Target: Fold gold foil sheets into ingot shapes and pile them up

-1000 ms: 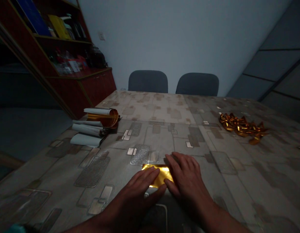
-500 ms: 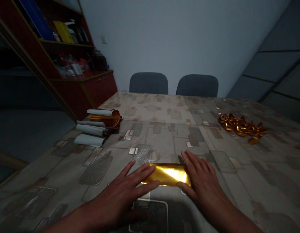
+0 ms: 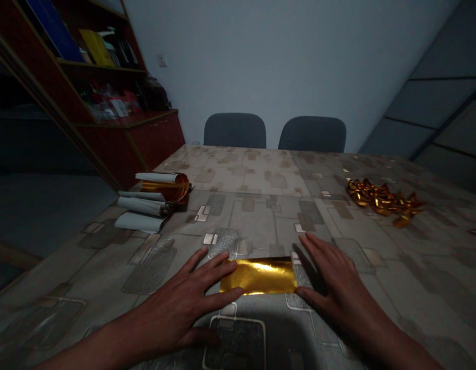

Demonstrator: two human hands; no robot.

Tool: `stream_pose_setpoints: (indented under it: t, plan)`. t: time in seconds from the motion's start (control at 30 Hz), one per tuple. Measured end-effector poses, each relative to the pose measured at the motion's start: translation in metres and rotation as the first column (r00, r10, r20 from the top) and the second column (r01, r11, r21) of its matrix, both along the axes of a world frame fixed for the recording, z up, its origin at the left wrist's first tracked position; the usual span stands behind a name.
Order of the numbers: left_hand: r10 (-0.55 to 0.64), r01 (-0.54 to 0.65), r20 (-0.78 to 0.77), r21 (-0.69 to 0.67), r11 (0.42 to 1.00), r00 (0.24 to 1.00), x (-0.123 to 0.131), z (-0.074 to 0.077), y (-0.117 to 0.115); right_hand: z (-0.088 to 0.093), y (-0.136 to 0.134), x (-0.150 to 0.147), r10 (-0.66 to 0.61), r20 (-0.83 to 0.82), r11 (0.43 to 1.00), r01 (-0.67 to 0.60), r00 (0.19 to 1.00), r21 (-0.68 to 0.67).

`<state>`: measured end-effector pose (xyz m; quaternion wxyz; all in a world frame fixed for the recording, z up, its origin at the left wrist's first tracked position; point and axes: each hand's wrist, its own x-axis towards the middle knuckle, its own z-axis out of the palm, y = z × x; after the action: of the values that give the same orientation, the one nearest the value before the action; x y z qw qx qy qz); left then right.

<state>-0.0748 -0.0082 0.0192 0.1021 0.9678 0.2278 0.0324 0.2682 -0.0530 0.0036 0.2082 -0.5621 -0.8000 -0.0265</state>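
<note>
A strip of shiny gold foil paper [image 3: 263, 277] lies flat on the patterned tablecloth in front of me, its far edge showing a darker band. My left hand [image 3: 195, 298] rests with fingers spread, the fingertips touching the left end of the foil paper. My right hand [image 3: 332, 275] is at the right end, fingers stretched out; its thumb tip is at the paper's near right corner and the other fingers are off the paper.
Folded sheets of gold and whitish paper [image 3: 145, 202] lie at the table's left edge. A cluster of folded gold foil pieces [image 3: 382, 198] sits on the right. Beyond the table [image 3: 256, 172] stand two grey chairs [image 3: 234, 131]; a red-brown cabinet [image 3: 156, 139] is far left.
My right hand has slid right, off the foil paper's right end, uncovering more of it. My left hand has shifted slightly left with its fingers spread wider.
</note>
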Motion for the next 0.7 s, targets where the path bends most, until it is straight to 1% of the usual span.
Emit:
stream_pose_setpoints:
  t: [0.07,0.13,0.17,0.2,0.23,0.27,0.33,0.43,0.5,0.6,0.63,0.67,0.7]
  plan:
    - [0.007,-0.007,0.037,-0.001,1.0,0.999,0.005,-0.001,-0.004,0.008,-0.002,-0.015,0.101,-0.013,0.994,-0.1,0.995,0.051]
    - [-0.006,0.007,0.085,-0.017,1.0,0.996,0.01,0.002,-0.009,0.01,-0.005,-0.032,0.222,-0.012,0.974,-0.221,0.975,0.049]
    - [-0.013,0.017,0.11,-0.037,0.999,0.994,0.012,0.004,-0.012,0.008,-0.006,-0.039,0.236,-0.021,0.972,-0.236,0.972,0.014]
    - [-0.021,0.028,0.094,-0.07,0.997,0.995,0.014,0.007,-0.014,0.005,-0.008,-0.045,0.241,-0.027,0.97,-0.241,0.97,-0.028]
    - [-0.016,0.025,0.11,-0.079,0.997,0.994,0.014,0.009,-0.016,0.001,-0.009,-0.048,0.224,-0.013,0.974,-0.224,0.975,-0.045]
    - [-0.012,0.022,0.123,-0.083,0.996,0.992,0.013,0.01,-0.017,-0.003,-0.01,-0.048,0.207,0.01,0.978,-0.206,0.978,-0.033]
    - [-0.009,0.018,0.123,-0.069,0.997,0.992,0.008,0.009,-0.016,-0.011,-0.011,-0.045,0.212,0.029,0.977,-0.212,0.977,0.0]
    - [-0.011,0.015,0.114,-0.033,0.999,0.993,-0.004,0.002,-0.011,-0.017,-0.012,-0.039,0.196,0.001,0.98,-0.196,0.981,0.027]
    - [-0.016,0.012,0.202,0.018,1.0,0.979,-0.011,0.0,-0.006,-0.016,-0.012,-0.038,0.189,-0.019,0.982,-0.189,0.982,0.027]
    - [-0.008,-0.029,0.344,0.101,0.994,0.939,-0.01,0.005,-0.002,-0.011,-0.011,-0.04,0.193,-0.038,0.98,-0.195,0.98,-0.03]
    - [-0.013,-0.023,0.36,0.096,0.995,0.933,-0.006,0.008,-0.001,-0.008,-0.01,-0.041,0.199,-0.047,0.978,-0.201,0.979,-0.055]
    - [-0.067,0.033,0.385,0.093,0.995,0.921,-0.001,0.011,0.0,-0.005,-0.009,-0.042,0.205,-0.055,0.975,-0.209,0.977,-0.079]
    - [-0.079,0.058,0.361,0.068,0.996,0.929,0.006,0.014,0.0,-0.002,-0.008,-0.043,0.21,-0.061,0.971,-0.216,0.976,-0.105]
